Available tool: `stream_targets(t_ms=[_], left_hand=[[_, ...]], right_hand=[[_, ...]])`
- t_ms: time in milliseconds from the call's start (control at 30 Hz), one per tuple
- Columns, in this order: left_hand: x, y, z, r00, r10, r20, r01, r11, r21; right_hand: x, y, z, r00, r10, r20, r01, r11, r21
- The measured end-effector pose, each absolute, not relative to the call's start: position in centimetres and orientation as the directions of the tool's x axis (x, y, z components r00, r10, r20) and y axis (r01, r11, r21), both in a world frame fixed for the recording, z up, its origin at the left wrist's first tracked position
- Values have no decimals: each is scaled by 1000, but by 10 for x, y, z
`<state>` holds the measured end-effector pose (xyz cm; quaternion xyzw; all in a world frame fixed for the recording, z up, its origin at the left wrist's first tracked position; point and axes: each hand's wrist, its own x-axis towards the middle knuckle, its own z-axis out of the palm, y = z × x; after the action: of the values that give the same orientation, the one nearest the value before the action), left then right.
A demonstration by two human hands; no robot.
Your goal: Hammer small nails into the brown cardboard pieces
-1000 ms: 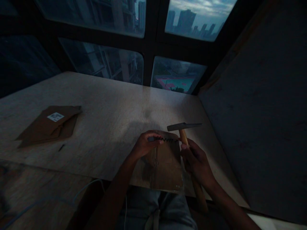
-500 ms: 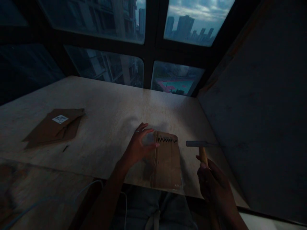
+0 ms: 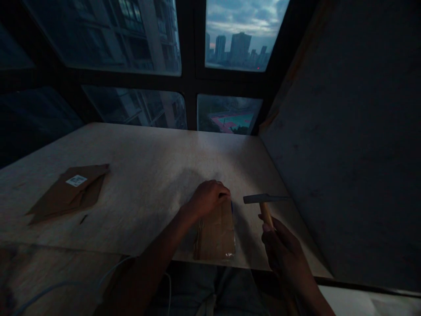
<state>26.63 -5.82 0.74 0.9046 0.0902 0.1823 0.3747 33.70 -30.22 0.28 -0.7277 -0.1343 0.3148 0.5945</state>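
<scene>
My left hand is closed over the far end of a piece of brown cardboard, its fingers curled together. The fingertips are hidden, so what they grip, if anything, does not show. The hand also covers the row of black zigzag marks at that end. A small blue patch shows at the cardboard's right edge. Off to the right, my right hand is wrapped round the wooden handle of a hammer. The hammer's narrow metal head is raised beside the cardboard, apart from it.
Flattened brown cardboard with a white label lies on the pale tabletop at the left. Near it is a small dark strip. A grey wall bounds the right, and windows stand behind. A pale cable runs at lower left.
My left hand has gone from spread fingers at the cardboard's left side to closed over its far end, hiding the black marks. My right hand still holds the hammer. The view has shifted slightly.
</scene>
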Motion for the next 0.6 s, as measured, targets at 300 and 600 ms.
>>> stream_targets(t_ms=[300,600], left_hand=[[257,-56,9,915,323,241,131,-804,581],[264,-60,3,924,309,225,111,-780,616]], right_hand=[[337,-302,-8,741,605,-292,-150,-275,-950],[338,-296,-5,709,644,-285,-136,-273,-953]])
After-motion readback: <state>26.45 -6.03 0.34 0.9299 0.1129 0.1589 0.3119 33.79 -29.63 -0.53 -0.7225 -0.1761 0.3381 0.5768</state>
